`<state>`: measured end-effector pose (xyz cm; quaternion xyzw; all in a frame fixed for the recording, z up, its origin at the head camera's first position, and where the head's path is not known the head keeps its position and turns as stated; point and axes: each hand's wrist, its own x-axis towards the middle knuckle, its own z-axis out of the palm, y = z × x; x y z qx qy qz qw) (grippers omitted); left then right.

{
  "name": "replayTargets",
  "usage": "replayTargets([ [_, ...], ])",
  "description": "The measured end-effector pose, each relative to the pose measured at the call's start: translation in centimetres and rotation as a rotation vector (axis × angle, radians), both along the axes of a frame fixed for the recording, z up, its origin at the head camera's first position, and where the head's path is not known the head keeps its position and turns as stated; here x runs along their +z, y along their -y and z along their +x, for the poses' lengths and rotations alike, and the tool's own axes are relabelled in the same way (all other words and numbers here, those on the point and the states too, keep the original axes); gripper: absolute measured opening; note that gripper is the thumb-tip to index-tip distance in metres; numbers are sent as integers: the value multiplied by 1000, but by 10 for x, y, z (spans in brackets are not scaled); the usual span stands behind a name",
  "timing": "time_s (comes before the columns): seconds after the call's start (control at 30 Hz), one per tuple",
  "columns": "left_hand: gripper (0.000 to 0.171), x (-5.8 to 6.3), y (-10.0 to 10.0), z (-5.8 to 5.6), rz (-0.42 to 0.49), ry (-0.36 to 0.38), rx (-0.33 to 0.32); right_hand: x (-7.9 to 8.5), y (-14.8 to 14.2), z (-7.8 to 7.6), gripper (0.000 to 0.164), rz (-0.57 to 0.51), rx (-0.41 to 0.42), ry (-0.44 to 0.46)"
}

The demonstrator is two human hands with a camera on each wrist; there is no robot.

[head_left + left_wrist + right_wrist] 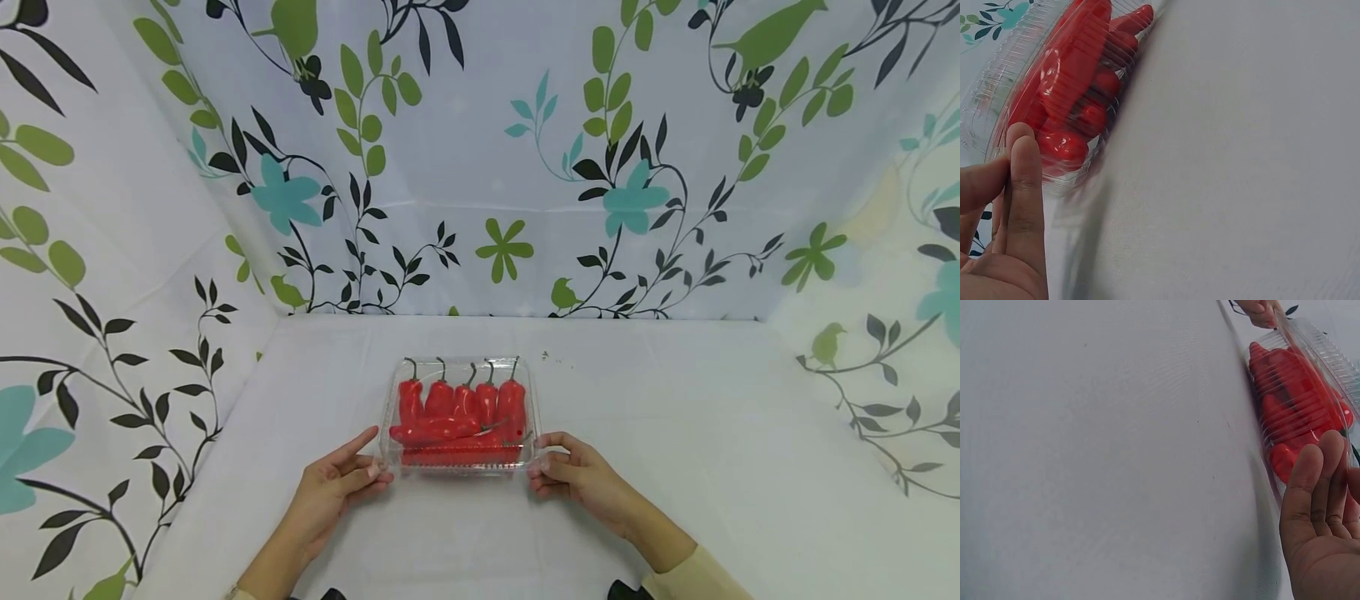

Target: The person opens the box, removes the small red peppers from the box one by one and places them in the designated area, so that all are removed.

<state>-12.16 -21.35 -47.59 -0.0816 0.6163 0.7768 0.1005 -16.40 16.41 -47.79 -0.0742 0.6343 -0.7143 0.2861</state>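
On white cloth (675,400), clear pepper box (465,470) between left hand (335,482) and right hand (583,477), near corner in each pinch

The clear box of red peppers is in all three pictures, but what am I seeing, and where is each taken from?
No robot here: these are a person's bare left hand and right hand. The wide picture comes from a camera worn on the head, looking forward and down. The two close ones come from a camera on each wrist.

A clear plastic box with red peppers inside sits on, or just above, the white surface; I can't tell which. Each hand pinches its edge near a front corner, one at either side.
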Motion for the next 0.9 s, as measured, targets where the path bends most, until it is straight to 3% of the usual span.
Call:
replayTargets([
  [0.9, 51, 4, -5, 0, -112, 63, 118, 1, 5, 0, 44, -28, 4, 2],
])
